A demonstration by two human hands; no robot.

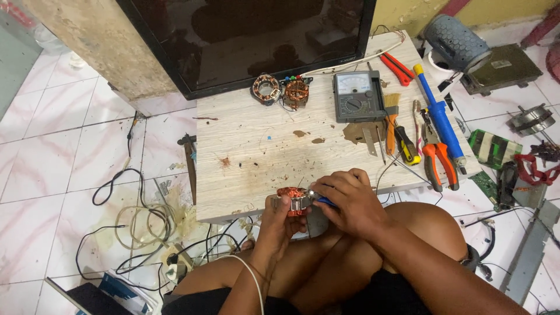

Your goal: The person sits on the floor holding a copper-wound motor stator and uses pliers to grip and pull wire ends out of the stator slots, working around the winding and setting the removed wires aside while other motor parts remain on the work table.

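Note:
My left hand point(279, 224) grips a round motor stator with copper windings point(293, 198) at the near edge of the low wooden table point(251, 146). My right hand point(345, 201) is closed on a small blue-handled tool point(324, 202) whose tip touches the stator's right side. Both hands hover over my crossed legs. Two more copper-wound stators point(282, 89) lie at the table's far side.
An analog multimeter point(356, 97), a brush point(391, 114), screwdriver point(406, 146), orange pliers point(437, 153), blue solder pump point(438, 114) and red cutters point(398, 68) lie on the table's right. A dark screen point(251, 41) leans behind. Cables point(140, 221) and parts litter the tiled floor.

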